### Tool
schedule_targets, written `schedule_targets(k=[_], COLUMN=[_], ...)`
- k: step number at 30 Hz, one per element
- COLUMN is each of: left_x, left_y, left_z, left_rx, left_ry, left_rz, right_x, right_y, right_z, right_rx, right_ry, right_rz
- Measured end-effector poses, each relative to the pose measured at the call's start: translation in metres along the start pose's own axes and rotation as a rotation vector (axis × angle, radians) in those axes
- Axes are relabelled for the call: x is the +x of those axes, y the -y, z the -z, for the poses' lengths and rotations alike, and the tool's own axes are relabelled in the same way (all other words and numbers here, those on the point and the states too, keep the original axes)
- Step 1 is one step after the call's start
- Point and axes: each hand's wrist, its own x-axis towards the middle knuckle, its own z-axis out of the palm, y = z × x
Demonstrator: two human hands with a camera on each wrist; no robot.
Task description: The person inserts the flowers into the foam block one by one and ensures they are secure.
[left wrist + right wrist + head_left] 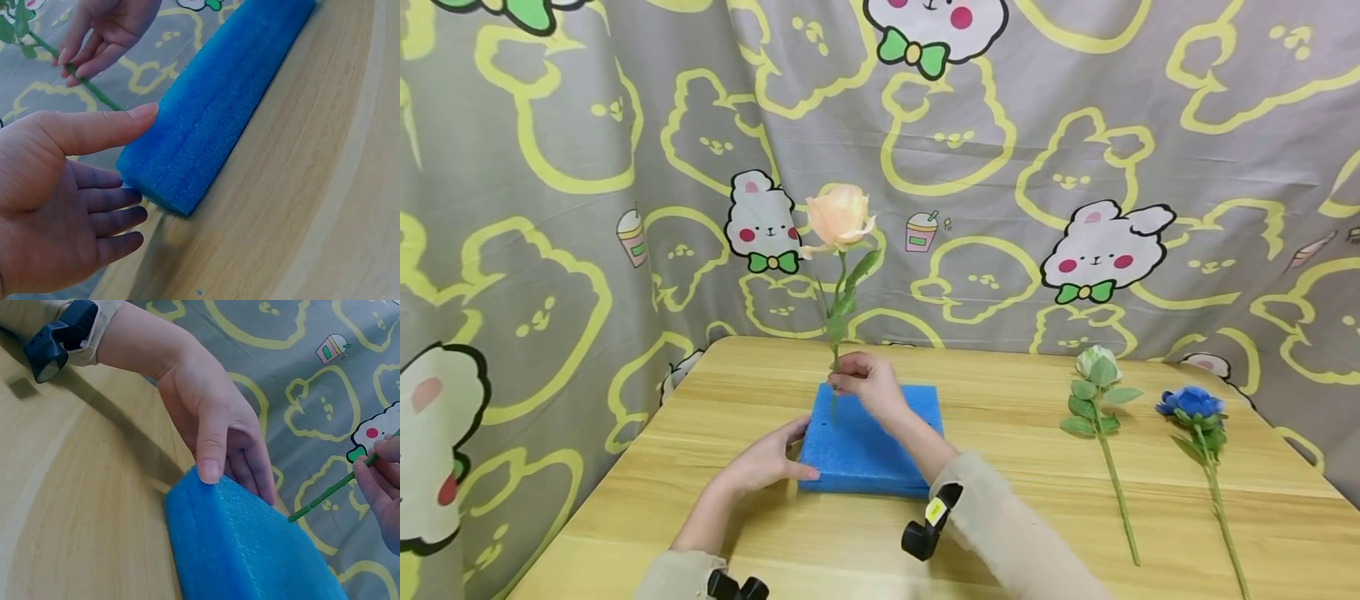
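A peach rose (839, 218) with a green stem stands nearly upright over a blue foam block (867, 454). My right hand (874, 387) pinches its stem low down between thumb and fingertips. In the right wrist view, the lower end of the stem (331, 489) meets the block's top face. At the block's near left corner is my left hand (766, 460), thumb laid on the front edge and fingers along the left side. The left wrist view shows those fingers (112, 200) fairly straight beside the block's end.
To the right on the wooden table (1015, 467) lie a whitish-green rose (1097, 364) and a blue flower (1193, 403), both with long stems pointing toward me. A grey patterned curtain (970, 333) hangs behind the table and along its left side.
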Motion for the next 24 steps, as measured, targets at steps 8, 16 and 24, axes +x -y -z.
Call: schedule_targets(k=[8,16,24], left_x=[0.000,0.000,0.001], left_y=[0.001,0.001,0.002], left_z=[0.000,-0.001,0.000], left_rx=[0.005,0.009,0.013], left_ry=[0.007,0.011,0.000], left_rz=[-0.002,0.005,0.005], right_x=[0.001,0.004,0.007], right_y=[-0.003,-0.015,-0.017], right_z=[-0.010,-0.013,-0.015], right_rx=[-0.004,-0.004,-0.019], right_ry=[-0.011,-0.057,-0.077], right_rz=[-0.014,-0.015,-0.016])
